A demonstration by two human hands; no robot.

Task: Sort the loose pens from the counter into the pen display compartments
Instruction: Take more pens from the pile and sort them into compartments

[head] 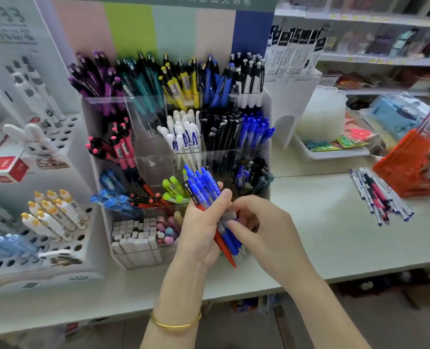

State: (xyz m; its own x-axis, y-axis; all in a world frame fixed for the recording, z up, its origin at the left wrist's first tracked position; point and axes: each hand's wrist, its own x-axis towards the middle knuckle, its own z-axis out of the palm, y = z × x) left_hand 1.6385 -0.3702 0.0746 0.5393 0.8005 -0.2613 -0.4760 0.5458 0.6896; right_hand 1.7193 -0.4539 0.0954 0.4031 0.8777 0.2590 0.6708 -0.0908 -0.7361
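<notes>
Pens fill the clear tiered pen display (265, 122) on the pale counter (334, 235), sorted by colour into compartments: purple, teal, yellow, blue and white at the top, white, black and blue in the middle row, pink-and-black at the left. An orange basket (407, 162) stands at the counter's far right, with a loose heap of pens (380, 197) lying just beside it, well apart from the display. In front of the lower compartments a person's left hand (204, 222), palm turned up and forearm rising from the bottom of the frame, closes its fingers and thumb around a bundle of blue pens (204, 187) fanned upward, with one red pen (225, 250) poking out below. The right hand (261, 222) reaches in from the right, wrist bent, its fingertips (234, 225) pinched on the barrels near the bundle's lower end. A thin gold bangle (175, 323) circles the left wrist
</notes>
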